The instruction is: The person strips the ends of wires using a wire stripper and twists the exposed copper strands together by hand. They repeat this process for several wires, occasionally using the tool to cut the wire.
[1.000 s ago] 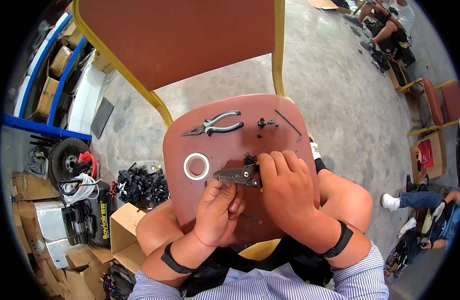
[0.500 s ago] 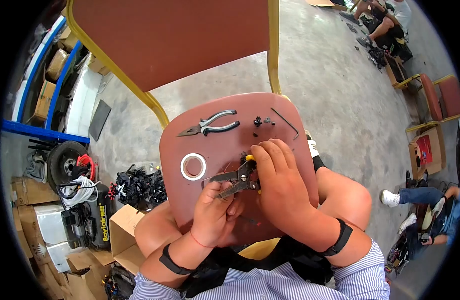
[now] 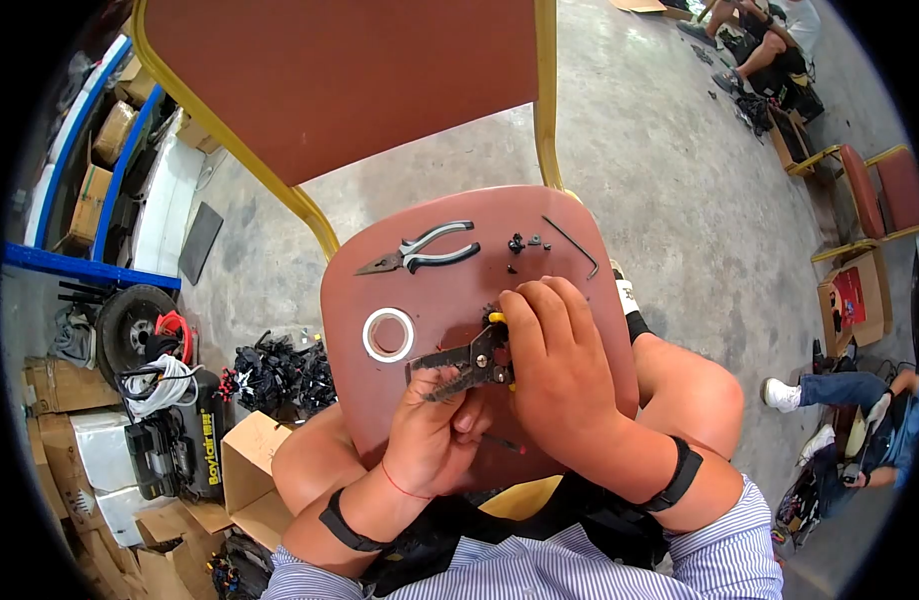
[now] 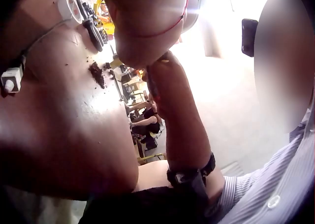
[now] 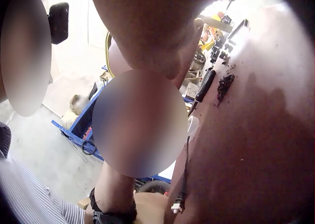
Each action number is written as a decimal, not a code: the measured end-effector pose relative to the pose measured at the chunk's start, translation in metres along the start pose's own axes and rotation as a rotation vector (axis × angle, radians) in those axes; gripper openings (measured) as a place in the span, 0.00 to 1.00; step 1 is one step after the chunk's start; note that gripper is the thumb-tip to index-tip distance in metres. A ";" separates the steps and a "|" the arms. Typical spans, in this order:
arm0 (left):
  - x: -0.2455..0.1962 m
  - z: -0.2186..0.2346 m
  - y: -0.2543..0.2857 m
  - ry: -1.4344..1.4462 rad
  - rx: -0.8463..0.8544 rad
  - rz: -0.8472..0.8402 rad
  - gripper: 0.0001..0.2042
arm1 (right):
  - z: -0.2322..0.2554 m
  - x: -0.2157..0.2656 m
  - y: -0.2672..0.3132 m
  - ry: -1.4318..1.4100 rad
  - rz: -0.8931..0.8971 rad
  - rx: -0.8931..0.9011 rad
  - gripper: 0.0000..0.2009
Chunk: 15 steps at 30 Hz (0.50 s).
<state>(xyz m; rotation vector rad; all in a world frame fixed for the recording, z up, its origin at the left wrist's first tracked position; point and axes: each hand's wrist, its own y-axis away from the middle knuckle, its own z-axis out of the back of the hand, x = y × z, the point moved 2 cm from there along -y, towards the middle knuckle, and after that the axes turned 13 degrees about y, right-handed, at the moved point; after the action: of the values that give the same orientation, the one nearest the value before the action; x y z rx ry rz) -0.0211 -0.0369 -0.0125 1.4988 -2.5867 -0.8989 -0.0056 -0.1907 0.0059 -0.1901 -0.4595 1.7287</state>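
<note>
My right hand (image 3: 565,375) grips the yellow handles of a dark wire-stripping tool (image 3: 482,361), whose jaws point left and stand slightly apart. Against those jaws, my left hand (image 3: 425,425) has its thumb and fingers pinched together on a thin wire, mostly hidden by the fingers. A thin dark cable end (image 3: 504,443) with a red tip shows beside the left hand. In the right wrist view, a grey cable (image 5: 185,170) ends in a white connector (image 5: 177,206); the left wrist view shows the connector (image 4: 12,80) too. Both wrist views hide the fingertips.
On the red chair seat (image 3: 355,290) lie grey-black pliers (image 3: 420,250), a white tape roll (image 3: 388,334), a hex key (image 3: 572,245) and small black parts (image 3: 517,243). Dark scraps (image 5: 225,88) lie near the tool. Boxes (image 3: 255,460) stand on the left; other people sit on the right.
The tool's jaws have parted from nearly closed, spread wider half a second ago, and now stand closer together, tilted lower. My right hand has shifted slightly left and up; my left thumb remains by the jaws.
</note>
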 end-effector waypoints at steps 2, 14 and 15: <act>-0.001 0.000 0.001 0.014 0.006 0.001 0.05 | 0.000 0.001 0.000 0.022 0.000 -0.010 0.21; -0.002 0.005 0.002 0.021 0.093 -0.005 0.07 | 0.001 0.002 -0.001 0.039 0.003 0.005 0.22; -0.002 0.007 0.002 0.027 0.100 -0.003 0.07 | 0.001 0.002 -0.001 0.037 0.002 0.016 0.23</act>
<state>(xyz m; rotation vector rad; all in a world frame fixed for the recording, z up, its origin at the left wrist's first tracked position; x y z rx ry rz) -0.0231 -0.0311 -0.0171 1.5265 -2.6479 -0.7545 -0.0059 -0.1885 0.0077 -0.2111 -0.4182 1.7270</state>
